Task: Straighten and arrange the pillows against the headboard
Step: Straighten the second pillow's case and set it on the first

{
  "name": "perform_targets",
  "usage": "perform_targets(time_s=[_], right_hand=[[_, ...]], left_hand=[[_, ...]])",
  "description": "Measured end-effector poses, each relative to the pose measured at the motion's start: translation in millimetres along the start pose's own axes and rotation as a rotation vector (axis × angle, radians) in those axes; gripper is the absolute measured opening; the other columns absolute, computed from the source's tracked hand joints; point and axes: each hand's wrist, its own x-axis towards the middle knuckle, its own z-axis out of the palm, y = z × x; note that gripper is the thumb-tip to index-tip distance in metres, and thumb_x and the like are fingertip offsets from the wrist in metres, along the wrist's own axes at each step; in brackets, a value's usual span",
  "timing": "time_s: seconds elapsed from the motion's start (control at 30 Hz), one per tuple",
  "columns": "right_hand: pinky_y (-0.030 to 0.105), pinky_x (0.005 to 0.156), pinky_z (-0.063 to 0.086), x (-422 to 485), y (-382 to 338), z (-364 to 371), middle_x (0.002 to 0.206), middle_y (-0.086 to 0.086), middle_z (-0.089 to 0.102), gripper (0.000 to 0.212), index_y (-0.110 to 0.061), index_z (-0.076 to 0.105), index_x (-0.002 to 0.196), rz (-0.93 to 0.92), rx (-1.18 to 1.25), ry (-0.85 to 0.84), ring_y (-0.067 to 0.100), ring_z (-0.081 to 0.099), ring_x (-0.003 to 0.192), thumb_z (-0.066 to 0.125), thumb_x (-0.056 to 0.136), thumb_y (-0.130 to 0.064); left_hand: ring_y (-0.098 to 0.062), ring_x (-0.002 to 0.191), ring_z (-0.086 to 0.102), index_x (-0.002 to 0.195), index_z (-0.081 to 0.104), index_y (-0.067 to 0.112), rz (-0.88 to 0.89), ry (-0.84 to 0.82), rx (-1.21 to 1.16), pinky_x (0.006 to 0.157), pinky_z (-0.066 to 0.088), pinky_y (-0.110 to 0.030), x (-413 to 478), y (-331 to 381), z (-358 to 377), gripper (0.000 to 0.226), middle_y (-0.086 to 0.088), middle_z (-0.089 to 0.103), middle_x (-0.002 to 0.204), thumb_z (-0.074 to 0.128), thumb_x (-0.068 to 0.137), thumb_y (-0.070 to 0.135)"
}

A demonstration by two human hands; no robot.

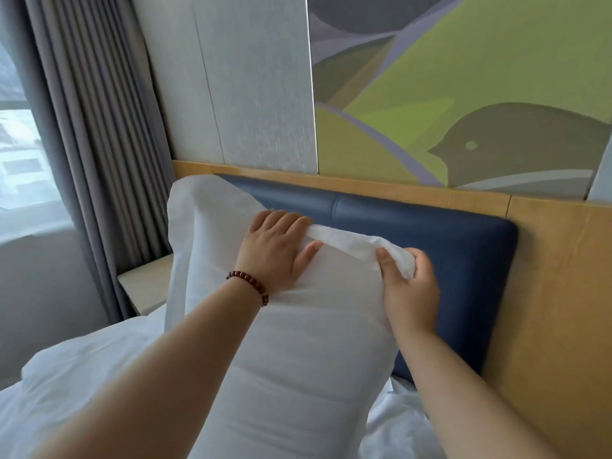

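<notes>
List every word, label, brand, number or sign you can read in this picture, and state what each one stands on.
No readable text anywhere in the head view.
Pillow, held by the left hand and the right hand: plain white, no tag or print showing.
Headboard: plain blue padding, no badge.
Wall panel: bird and leaf shapes only, no lettering.
Bracelet: plain beads, no marks that can be made out.

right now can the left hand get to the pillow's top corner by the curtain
Probably yes. The left hand rests on the pillow near its top edge, and only bare fabric lies between it and that corner; the right hand pinches the flap on the other side.
</notes>
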Motion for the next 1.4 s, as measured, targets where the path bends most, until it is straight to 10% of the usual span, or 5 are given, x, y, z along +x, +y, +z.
perform_targets(time_s=[0.23, 0.67, 1.03, 1.23, 1.4], right_hand=[[0.045, 0.086, 0.052, 61.0, 85.2, 30.6, 0.103, -0.007, 0.063, 0.032, -0.032, 0.057, 0.104, 0.05, -0.132, -0.039, 0.018, 0.06, 0.096, 0.061, 0.086, -0.058], [0.026, 0.089, 0.042, 79.1, 210.9, 72.2, 0.135, -0.006, 0.052, 0.041, -0.024, 0.052, 0.136, 0.117, -0.315, -0.222, 0.012, 0.051, 0.117, 0.055, 0.097, -0.039], [-0.002, 0.102, 0.02, 29.2, 294.8, 92.0, 0.154, -0.02, 0.022, 0.088, -0.032, 0.012, 0.156, 0.174, -0.31, -0.258, -0.009, 0.021, 0.135, 0.067, 0.089, -0.042], [0.032, 0.119, 0.023, -4.8, 322.5, 103.4, 0.165, -0.001, 0.009, 0.105, -0.036, -0.011, 0.155, 0.26, -0.328, -0.231, 0.015, 0.018, 0.149, 0.069, 0.087, -0.045], [0.023, 0.12, 0.003, -69.9, 347.3, 100.1, 0.165, 0.001, -0.01, 0.104, -0.016, -0.009, 0.156, 0.494, -0.464, -0.375, 0.012, -0.004, 0.151, 0.066, 0.089, -0.043]], left_hand=[[-0.017, 0.15, 0.007, 0.154, 0.02, 0.017, -0.243, -0.198, -0.114, 0.122, 0.002, -0.038, -14.8, 26.5, 123.9, 0.073, -0.001, 0.017, 0.162, 0.014, 0.096, 0.06], [-0.01, 0.136, -0.042, 0.136, -0.037, 0.042, -0.548, -0.659, -0.367, 0.117, -0.019, -0.034, -117.4, 41.5, 309.7, 0.065, 0.014, -0.048, 0.143, 0.01, 0.094, 0.061], [-0.013, 0.138, -0.039, 0.132, -0.039, 0.037, -0.528, -0.751, -0.426, 0.115, -0.021, -0.032, -169.3, 30.0, 394.9, 0.068, 0.012, -0.049, 0.14, 0.015, 0.098, 0.059], [-0.015, 0.142, -0.031, 0.139, -0.033, 0.032, -0.516, -0.899, -0.356, 0.119, -0.013, -0.035, -190.6, 32.7, 382.7, 0.073, 0.008, -0.042, 0.146, 0.014, 0.095, 0.066], [-0.012, 0.148, -0.015, 0.152, -0.015, 0.033, -0.669, -0.829, -0.311, 0.121, -0.007, -0.033, -234.7, 37.4, 339.5, 0.075, 0.008, -0.013, 0.162, 0.019, 0.094, 0.065]])
